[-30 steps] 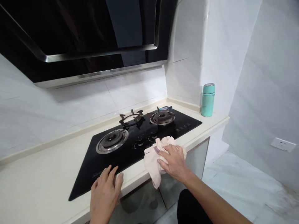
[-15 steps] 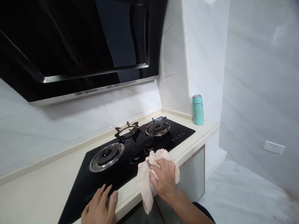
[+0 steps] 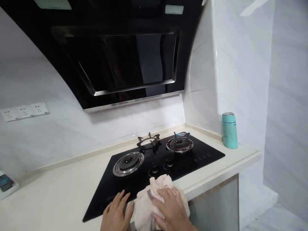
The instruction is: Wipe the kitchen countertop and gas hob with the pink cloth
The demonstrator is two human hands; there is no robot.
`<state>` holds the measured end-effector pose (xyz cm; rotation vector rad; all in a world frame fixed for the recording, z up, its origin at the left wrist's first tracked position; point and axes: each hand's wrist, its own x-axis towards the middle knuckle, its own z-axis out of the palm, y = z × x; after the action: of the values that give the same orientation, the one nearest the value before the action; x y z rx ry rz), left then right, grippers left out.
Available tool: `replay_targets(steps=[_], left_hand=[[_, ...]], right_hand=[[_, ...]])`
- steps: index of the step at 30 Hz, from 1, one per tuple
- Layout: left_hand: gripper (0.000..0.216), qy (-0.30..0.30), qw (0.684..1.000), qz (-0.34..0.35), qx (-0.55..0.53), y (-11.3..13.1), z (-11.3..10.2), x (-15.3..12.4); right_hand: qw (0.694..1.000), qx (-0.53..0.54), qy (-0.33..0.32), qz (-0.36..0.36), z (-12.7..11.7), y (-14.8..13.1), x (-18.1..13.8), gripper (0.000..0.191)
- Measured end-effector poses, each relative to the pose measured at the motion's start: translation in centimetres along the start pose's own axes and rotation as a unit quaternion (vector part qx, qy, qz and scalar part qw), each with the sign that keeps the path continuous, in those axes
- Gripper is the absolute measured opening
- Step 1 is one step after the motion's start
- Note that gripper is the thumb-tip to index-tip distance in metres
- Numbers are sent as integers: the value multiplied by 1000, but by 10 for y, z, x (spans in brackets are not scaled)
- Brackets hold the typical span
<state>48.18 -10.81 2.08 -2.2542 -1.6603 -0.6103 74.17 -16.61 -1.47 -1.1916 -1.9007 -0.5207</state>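
Observation:
Under my right hand (image 3: 169, 208) is a crumpled pale pink cloth (image 3: 145, 205), bunched at the front edge of the gas stove; my fingers curl over it. My left hand (image 3: 117, 211) lies with fingers spread on the stove's front left edge, just left of the cloth. The black glass gas stove (image 3: 131, 184) has a left burner (image 3: 128, 163) and a right burner (image 3: 180, 144). Two control knobs (image 3: 154, 168) sit in front, between the burners. A loose black pan support (image 3: 148, 143) rests at the back of the stove.
A black range hood (image 3: 125, 73) overhangs the stove. On the counter (image 3: 62, 189) to the right stands a turquoise flask (image 3: 229, 131). A white bottle (image 3: 7, 186) is partly visible at the far left. Wall sockets (image 3: 25, 111) are above it.
The view has swung left and up, bringing the sockets and white bottle into sight. My right hand still holds the cloth by the stove's front edge; my left hand stays spread nearby.

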Motion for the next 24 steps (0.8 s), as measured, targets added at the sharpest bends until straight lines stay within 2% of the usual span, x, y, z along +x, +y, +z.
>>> replay_targets(steps=[2,5,9,12,15,17,19,21,24], left_hand=[[48,-3,1000,-3,-6,3,-2,-1],[51,-4,1000,-13,-9,5,-5,-3],[52,-5,1000,-18,-4,7,-3,-4],[49,10,1000,-13,-4,7,-1,-5],[49,16,1000,-10,-11,9,-1,-5],[49,17,1000,-13,-14,11,-2,-5],[48,16,1000,-17,-17,13,-4,-4],[48,18,999,-22,-18,16,-5,-4],[47,31,999,-27,-17,18,-6,-4]], right_hand=[[1000,0,-15,8,-14,18,-4,38],[999,-17,5,36,-30,54,-17,33],[995,-73,30,61,-49,122,-44,28],[982,-102,28,155,-70,176,-55,34],[951,-131,5,280,-93,211,-45,45],[924,-156,-35,347,-102,218,-28,49],[904,-182,-71,381,-102,211,-7,50],[901,-198,-93,375,-92,193,13,47],[923,-187,-128,311,-65,150,37,38]])
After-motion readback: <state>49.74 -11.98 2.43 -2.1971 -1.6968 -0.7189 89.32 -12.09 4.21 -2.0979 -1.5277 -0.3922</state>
